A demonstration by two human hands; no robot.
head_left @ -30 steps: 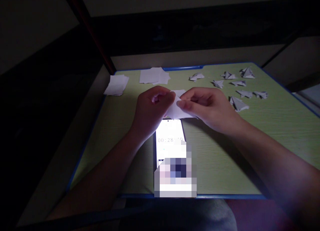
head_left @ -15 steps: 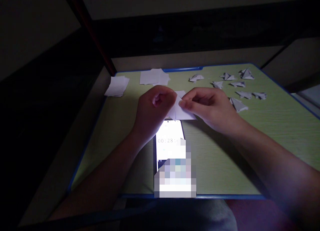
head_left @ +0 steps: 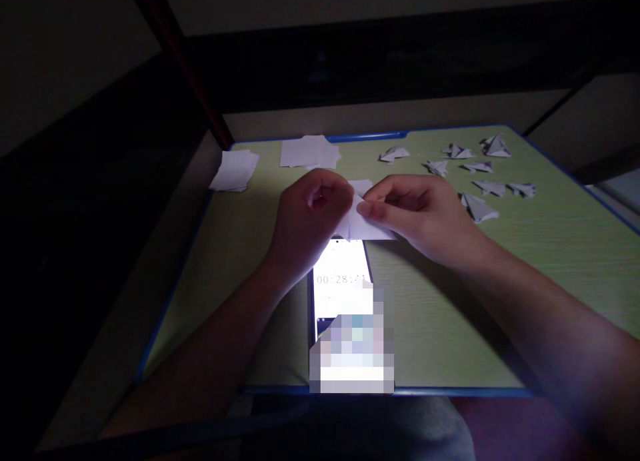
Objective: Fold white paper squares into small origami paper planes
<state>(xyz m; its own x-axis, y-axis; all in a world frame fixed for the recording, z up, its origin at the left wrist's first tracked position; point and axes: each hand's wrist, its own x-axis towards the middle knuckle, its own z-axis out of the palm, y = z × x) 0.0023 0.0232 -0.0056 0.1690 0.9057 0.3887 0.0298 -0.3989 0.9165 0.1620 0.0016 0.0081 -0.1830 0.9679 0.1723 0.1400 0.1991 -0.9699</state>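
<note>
Between my two hands is a white sheet of paper (head_left: 367, 228), partly folded, held just above the far end of a lit phone (head_left: 340, 268). My left hand (head_left: 313, 218) is closed, its thumb and curled fingers pinching the paper's left edge. My right hand (head_left: 417, 211) pinches the same paper from the right between thumb and forefinger. Parts of the paper are hidden behind the fingers. A running timer shows on the phone's bright screen; its lower part is blurred out.
Several small folded paper figures (head_left: 479, 208) lie spread over the table's far right. One stack of white paper (head_left: 309, 152) is at the far edge, another paper stack (head_left: 233, 170) at the far left corner. The green table (head_left: 240, 328) has a blue rim.
Both hands keep their pinch on the paper and have barely moved. The paper's lower right corner reaches slightly further right. The view has shifted a little.
</note>
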